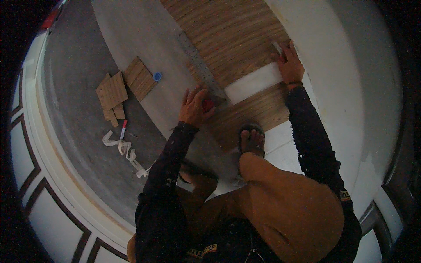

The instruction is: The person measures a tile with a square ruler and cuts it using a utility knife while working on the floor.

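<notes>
My left hand (193, 107) rests low over a grey board, its fingers curled round a small red object (208, 104) whose kind is unclear. Beside it lies a metal ruler (197, 59), running away along the edge of wood-grain planks. My right hand (291, 65) reaches the planks' right edge by the wall, fingers bent near a small pale piece (276, 47) I cannot make out. Between the hands a white strip (254, 83) shows between the far wood-grain plank (232, 39) and a nearer wood-grain plank (254, 109).
Wood-grain offcuts (112, 92) and a blue ring-shaped thing (157, 77) lie to the left. A red-and-white marker (123, 129) and a crumpled pale strip (127, 151) are on the dark floor. My sandalled foot (252, 138) stands close to the nearer plank; a white wall (342, 70) bounds the right.
</notes>
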The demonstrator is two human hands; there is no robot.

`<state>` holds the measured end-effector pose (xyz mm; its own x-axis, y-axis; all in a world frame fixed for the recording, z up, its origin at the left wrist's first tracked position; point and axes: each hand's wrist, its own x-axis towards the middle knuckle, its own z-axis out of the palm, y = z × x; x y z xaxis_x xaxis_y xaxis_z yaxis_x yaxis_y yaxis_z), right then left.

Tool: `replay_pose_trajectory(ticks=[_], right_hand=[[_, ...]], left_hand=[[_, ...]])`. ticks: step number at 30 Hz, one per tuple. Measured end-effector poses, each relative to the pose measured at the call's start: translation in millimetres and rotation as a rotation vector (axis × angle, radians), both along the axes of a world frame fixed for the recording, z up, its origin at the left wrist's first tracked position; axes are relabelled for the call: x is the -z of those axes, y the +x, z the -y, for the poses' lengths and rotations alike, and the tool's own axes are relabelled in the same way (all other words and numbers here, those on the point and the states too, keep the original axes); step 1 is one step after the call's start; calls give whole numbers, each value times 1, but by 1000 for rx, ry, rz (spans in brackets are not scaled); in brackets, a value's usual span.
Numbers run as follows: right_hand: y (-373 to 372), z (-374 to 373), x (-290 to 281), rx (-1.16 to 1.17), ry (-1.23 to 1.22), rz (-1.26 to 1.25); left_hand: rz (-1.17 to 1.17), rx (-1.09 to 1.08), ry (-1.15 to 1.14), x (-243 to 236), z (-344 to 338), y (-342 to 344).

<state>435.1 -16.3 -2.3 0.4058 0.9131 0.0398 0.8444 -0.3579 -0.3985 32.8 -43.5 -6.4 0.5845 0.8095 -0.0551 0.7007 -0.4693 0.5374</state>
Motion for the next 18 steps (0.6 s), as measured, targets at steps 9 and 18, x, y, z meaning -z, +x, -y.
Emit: replay_pose_trajectory(ticks=[9,18], right_hand=[[-3,1,0,-10,20,-2],[2,3,15,18,-8,-57]], left_hand=[[-162,14,237,-1,2,4],[-153,70,128,-5,-2,7]])
